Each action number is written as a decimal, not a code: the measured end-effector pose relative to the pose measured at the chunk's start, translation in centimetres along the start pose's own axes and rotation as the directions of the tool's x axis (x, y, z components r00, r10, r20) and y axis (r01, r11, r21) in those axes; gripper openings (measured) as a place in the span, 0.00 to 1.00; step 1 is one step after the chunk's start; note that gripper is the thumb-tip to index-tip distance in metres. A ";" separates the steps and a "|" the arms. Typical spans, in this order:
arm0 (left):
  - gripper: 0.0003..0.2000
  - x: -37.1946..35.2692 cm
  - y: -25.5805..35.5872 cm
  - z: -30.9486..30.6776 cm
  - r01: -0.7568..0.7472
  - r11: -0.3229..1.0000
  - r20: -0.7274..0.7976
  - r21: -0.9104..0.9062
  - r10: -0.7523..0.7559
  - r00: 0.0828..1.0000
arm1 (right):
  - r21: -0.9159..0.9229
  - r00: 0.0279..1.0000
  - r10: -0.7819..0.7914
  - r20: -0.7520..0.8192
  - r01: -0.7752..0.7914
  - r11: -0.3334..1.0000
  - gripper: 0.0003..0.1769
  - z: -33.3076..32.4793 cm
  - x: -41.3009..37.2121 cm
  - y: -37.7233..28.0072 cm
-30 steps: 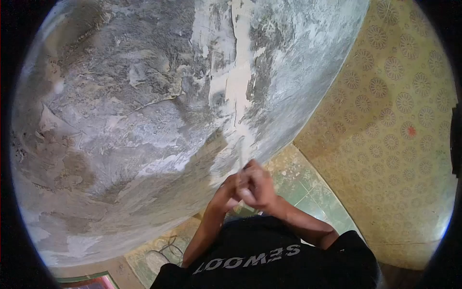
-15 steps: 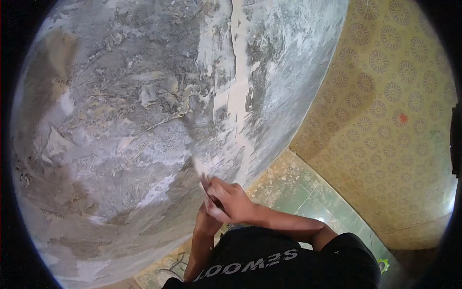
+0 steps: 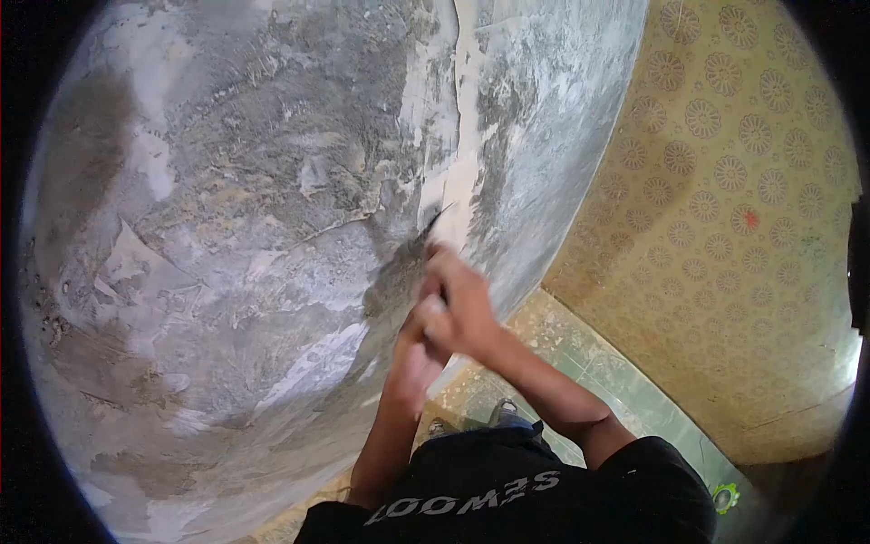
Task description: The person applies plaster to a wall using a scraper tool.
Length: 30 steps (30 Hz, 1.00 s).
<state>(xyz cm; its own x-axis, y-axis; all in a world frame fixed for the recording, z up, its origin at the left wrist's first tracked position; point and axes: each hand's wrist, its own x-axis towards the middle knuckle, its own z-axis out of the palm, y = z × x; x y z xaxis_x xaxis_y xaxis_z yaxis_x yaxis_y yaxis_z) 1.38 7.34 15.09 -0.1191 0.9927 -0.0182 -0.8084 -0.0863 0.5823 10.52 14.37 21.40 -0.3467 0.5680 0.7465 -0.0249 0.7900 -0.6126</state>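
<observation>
My right hand (image 3: 464,295) is closed round the handle of a putty knife (image 3: 439,219), whose thin dark blade is blurred against the wall. Just below it, my left hand (image 3: 422,337) is also closed, touching my right hand at the handle's lower end; its fingers are partly hidden. The blade lies by a pale vertical strip of filler (image 3: 460,172) on the rough grey wall (image 3: 272,181). Bare cement, white smears and ridges of old coating mark the wall's surface.
A yellowish wall (image 3: 707,218) with round flower patterns meets the grey one at a corner on the right. Green floor tiles (image 3: 589,372) with pale splatter lie below. My foot (image 3: 507,410) and a bright green object (image 3: 725,498) are on the floor.
Both hands have moved up and to the right along the wall, carrying the putty knife to the pale strip. The view has shifted slightly, and my feet now show.
</observation>
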 end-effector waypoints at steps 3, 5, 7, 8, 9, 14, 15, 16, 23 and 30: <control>0.23 -3.5 0.2 -2.5 -0.038 0.986 0.060 -0.165 0.048 0.997 | 0.082 0.975 -0.152 0.160 0.140 0.987 0.12 1.5 -1.9 -2.6; 0.22 -5.6 -1.4 -4.9 0.084 0.996 0.070 -0.013 -0.083 0.994 | 0.106 0.979 -0.142 0.144 0.128 0.986 0.14 0.6 -4.3 -2.8; 0.20 -5.1 -1.5 -2.6 0.074 0.995 0.238 -0.066 -0.056 0.970 | 0.124 0.983 -0.128 0.133 0.112 0.986 0.17 -1.5 -5.0 -2.7; 0.19 -4.2 -2.3 -2.1 0.074 0.994 0.247 0.076 -0.090 0.965 | 0.070 0.993 -0.113 0.035 0.111 0.991 0.15 -3.0 -4.7 -2.8; 0.19 -2.9 -1.9 1.5 -0.013 0.985 0.302 0.174 -0.041 0.952 | 0.016 0.992 -0.107 -0.063 0.108 0.994 0.14 -4.5 -4.2 -3.0; 0.18 5.4 -3.4 5.1 0.213 0.977 0.278 0.026 -0.212 0.937 | -0.185 0.948 0.040 -0.316 -0.103 0.977 0.08 -7.6 1.4 -0.7; 0.18 5.8 -2.8 5.5 0.203 0.979 0.271 -0.002 -0.195 0.943 | -0.088 0.936 0.101 -0.337 -0.138 0.987 0.07 -7.1 2.5 0.1; 0.17 5.8 -2.3 5.0 0.173 0.984 0.243 -0.028 -0.161 0.957 | 0.010 0.922 0.163 -0.351 -0.171 0.985 0.06 -6.5 3.1 0.3; 0.30 -3.7 3.6 5.0 -0.210 0.975 0.065 0.071 0.205 0.977 | 0.144 0.988 -0.131 0.076 0.119 0.982 0.12 0.4 1.2 -5.2; 0.17 -2.3 -1.0 4.4 0.153 0.974 0.041 0.168 -0.162 0.986 | -0.093 0.994 0.103 0.018 -0.101 0.990 0.11 -6.5 -1.3 -6.8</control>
<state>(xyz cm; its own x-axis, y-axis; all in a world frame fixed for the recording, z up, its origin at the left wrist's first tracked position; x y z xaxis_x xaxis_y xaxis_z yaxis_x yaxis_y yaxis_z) 5.04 5.53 18.15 0.0373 0.9962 -0.0791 -0.7087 0.0822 0.7007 17.28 9.78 26.24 -0.3643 0.6424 0.6743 0.0980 0.7465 -0.6582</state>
